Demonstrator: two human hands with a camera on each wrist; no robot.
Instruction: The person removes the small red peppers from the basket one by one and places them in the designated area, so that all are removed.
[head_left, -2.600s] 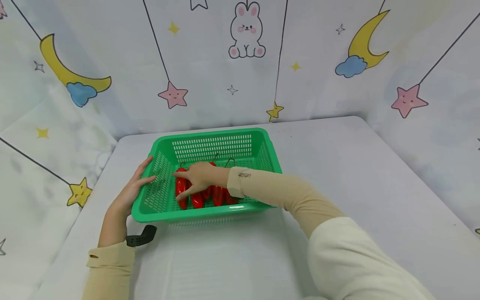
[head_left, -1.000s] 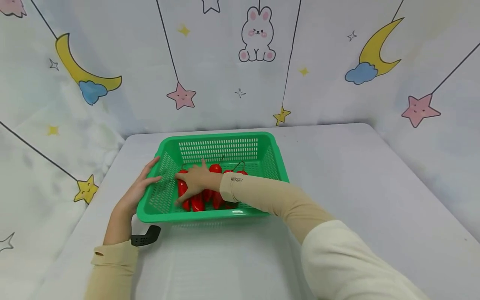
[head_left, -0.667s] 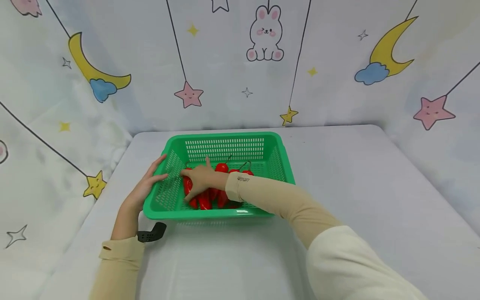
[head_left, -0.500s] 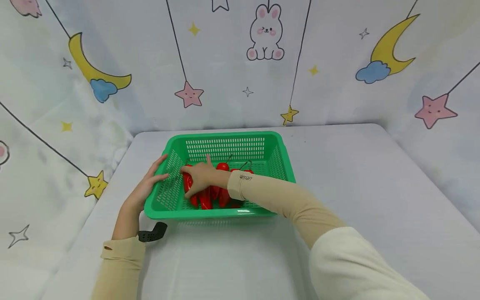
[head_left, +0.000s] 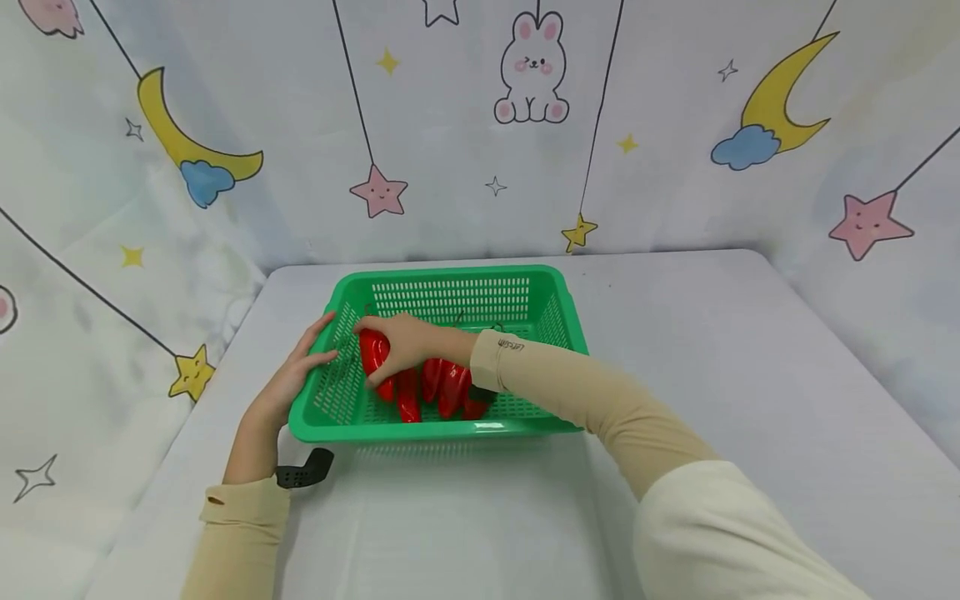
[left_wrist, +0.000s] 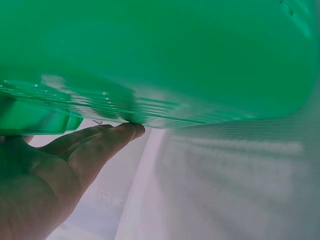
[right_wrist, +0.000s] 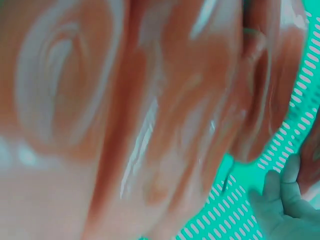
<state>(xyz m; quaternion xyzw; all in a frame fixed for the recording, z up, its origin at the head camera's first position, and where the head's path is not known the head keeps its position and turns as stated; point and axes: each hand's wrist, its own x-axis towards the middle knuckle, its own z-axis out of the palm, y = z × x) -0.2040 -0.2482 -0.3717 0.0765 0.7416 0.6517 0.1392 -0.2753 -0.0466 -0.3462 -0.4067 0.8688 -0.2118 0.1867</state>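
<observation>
A green plastic basket [head_left: 442,432] with slotted walls holds several glossy red peppers [head_left: 453,389]. My right hand [head_left: 408,340] reaches inside and grips the leftmost red pepper [head_left: 377,360] between thumb and fingers, near the left wall. My left hand [head_left: 288,377] rests against the outside of the basket's left side, its fingers at the rim; in the left wrist view the left fingers [left_wrist: 100,145] lie fairly straight along the green wall. Red peppers [right_wrist: 175,100] fill most of the right wrist view, with my right fingers [right_wrist: 282,187] at the lower right.
The basket stands on a table [head_left: 675,333] covered in white. Behind and beside it hangs a pale curtain [head_left: 465,108] printed with moons, stars and a rabbit. A black wrist-camera mount [head_left: 307,469] sits at my left wrist, close to the basket's front left corner.
My right hand has closed around the leftmost pepper and shifted it slightly up and away from the basket's front wall. My left hand stays at the basket's side.
</observation>
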